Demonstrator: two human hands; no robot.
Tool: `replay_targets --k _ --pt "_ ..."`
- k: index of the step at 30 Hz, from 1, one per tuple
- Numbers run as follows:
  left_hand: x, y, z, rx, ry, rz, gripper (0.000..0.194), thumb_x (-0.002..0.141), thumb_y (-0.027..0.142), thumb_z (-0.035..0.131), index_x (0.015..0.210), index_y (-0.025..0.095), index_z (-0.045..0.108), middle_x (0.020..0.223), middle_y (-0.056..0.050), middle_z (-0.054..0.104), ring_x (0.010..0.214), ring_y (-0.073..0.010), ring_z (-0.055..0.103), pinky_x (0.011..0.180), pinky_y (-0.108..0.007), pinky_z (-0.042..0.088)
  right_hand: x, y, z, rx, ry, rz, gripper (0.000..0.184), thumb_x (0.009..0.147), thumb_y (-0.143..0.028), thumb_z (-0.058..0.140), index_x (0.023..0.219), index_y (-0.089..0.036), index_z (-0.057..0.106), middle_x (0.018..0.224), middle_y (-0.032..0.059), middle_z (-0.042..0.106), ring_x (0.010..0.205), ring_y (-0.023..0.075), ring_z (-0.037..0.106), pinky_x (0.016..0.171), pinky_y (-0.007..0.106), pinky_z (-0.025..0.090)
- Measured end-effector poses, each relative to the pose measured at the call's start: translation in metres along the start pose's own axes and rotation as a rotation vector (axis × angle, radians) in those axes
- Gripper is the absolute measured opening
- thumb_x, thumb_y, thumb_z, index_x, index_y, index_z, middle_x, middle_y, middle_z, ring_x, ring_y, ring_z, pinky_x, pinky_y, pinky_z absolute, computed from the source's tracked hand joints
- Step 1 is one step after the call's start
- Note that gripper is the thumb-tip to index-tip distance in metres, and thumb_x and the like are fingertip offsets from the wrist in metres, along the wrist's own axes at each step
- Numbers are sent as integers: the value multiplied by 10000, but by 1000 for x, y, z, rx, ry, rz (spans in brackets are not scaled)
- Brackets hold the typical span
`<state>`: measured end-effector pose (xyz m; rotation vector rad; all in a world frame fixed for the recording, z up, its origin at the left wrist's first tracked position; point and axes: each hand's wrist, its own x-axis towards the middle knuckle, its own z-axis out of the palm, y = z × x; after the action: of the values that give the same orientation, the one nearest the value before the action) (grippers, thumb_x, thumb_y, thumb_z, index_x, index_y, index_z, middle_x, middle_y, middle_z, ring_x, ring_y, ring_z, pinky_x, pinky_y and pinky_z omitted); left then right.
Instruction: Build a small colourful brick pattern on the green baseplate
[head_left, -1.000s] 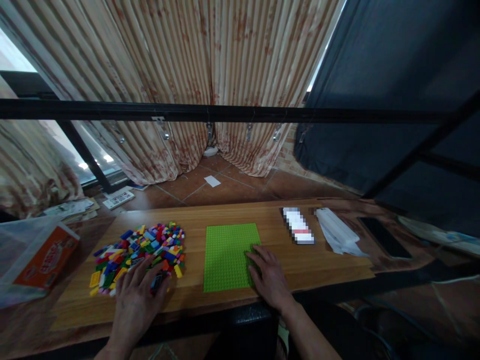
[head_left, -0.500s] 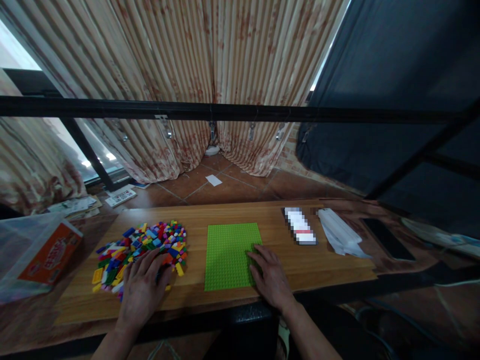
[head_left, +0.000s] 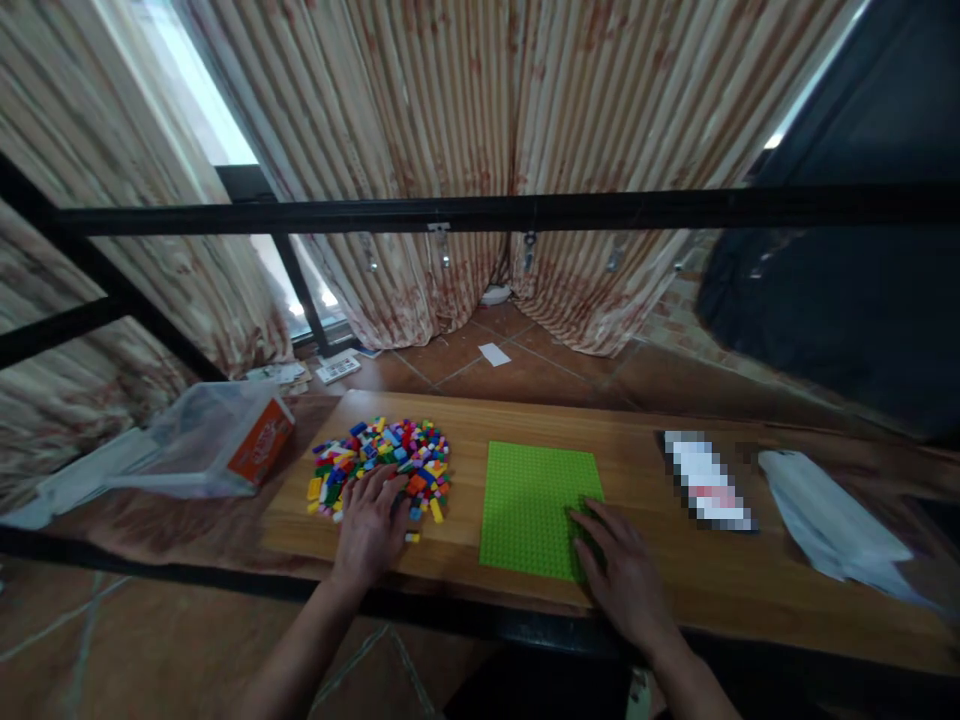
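Bricks [head_left: 420, 440], lower left: sift lightly with left hand [head_left: 371, 528] (can't tell if pinching), steadying plate [head_left: 529, 510] with spread right hand [head_left: 621, 565].

Open bench [head_left: 468, 480] runs between the bricks [head_left: 409, 440] and the green board [head_left: 532, 500], a straight lane through! The left hand [head_left: 371, 525] blocks the bricks' near side, the right hand [head_left: 621, 562] the board's right edge; past that, bare room up to the phone [head_left: 709, 485].
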<state>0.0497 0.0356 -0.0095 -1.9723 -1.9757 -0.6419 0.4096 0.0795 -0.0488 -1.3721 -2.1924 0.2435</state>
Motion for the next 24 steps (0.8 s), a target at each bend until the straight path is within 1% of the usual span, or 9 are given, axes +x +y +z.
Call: replay_targets --k 6,11,14,21,24 --pt "1 6 -5 -38 -38 -54 226 854 244 530 1059 225 623 1224 -85 605 1178 -279 501 1015 -506 338 -1 4 1 -15 -23 -15 381 914 -390 424 1233 -239 570 1337 81 507 1209 261 480 1008 493 418" --pt "8 13 -9 -74 -86 -51 252 859 281 547 1097 234 613 1270 -86 578 1217 -280 465 1035 -508 318 -2 7 3 -30 -13 -31 389 913 -416 418 1221 -238 576 1335 88 510 1196 269 495 994 506 427" --pt "12 14 -8 -86 -103 -63 225 856 268 553 1064 237 630 1274 -82 577 1223 -284 459 1037 -518 315 -2 9 4 -29 -9 -39 395 909 -423 422 1222 -238 575 1333 90 512 1192 274 499 988 508 431" --pt "12 12 -6 -118 -115 -72 174 895 215 484 955 229 647 1234 -67 606 1215 -254 472 1053 -508 297 -2 9 4 -30 -21 -31 390 913 -417 414 1214 -232 578 1332 87 507 1195 267 495 997 497 428" --pt "12 13 -8 -123 -111 -73 175 893 219 487 975 229 641 1229 -68 608 1211 -253 474 1053 -508 294 -3 8 4 -31 -21 -29 391 915 -418 412 1214 -226 576 1331 92 504 1206 271 484 1000 502 424"
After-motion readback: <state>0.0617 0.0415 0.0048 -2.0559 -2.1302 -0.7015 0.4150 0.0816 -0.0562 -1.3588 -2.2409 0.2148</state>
